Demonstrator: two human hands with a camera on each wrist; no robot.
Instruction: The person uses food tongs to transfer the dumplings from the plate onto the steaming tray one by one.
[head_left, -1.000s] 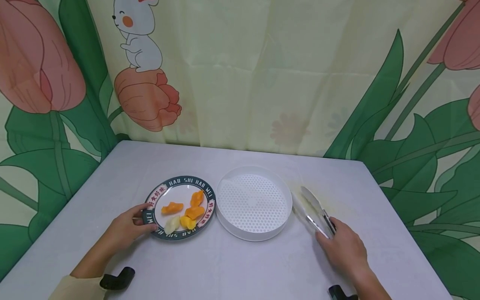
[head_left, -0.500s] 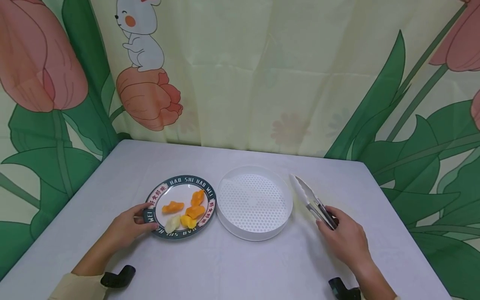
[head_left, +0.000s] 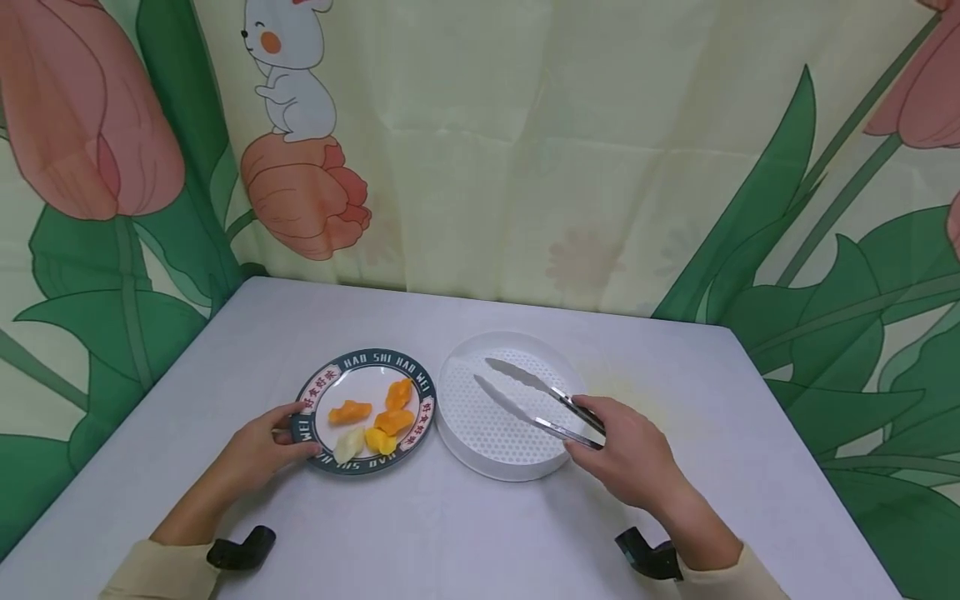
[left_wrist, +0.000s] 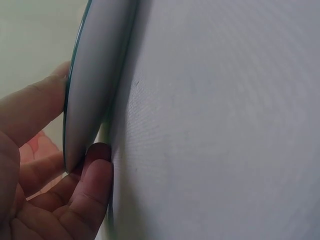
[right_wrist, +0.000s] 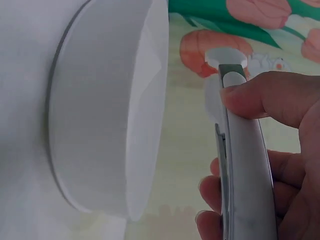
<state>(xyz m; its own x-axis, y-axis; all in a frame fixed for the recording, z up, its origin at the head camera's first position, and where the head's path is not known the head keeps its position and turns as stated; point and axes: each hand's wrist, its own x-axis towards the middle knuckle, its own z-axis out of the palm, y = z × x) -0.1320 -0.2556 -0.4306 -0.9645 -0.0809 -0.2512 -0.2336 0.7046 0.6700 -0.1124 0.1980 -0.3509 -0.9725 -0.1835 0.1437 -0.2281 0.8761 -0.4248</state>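
Note:
My left hand (head_left: 262, 454) grips the near-left rim of a round plate (head_left: 363, 383) with a dark green patterned border. Fingers show between its underside and the table in the left wrist view. Several small orange lumps (head_left: 350, 412), a yellow lump (head_left: 380, 441) and a pale one (head_left: 348, 446) lie on the plate. Metal tongs (head_left: 525, 379) are in my right hand (head_left: 630, 454), thumb on one arm and fingers on the other. Their tips point left, apart and with nothing between them, over a white round tray with a perforated bottom (head_left: 491, 468). The right wrist view shows the tongs above its rim.
The plate and perforated tray stand side by side on a white-covered table (head_left: 450, 542). Behind it hangs a pale curtain (head_left: 465, 167) printed with tulips and a white animal. A black wrist mount (head_left: 242, 550) sits by the left sleeve.
My right hand has lifted the tongs from the table right of the tray and swung them left over it. The left hand stays on the plate's rim.

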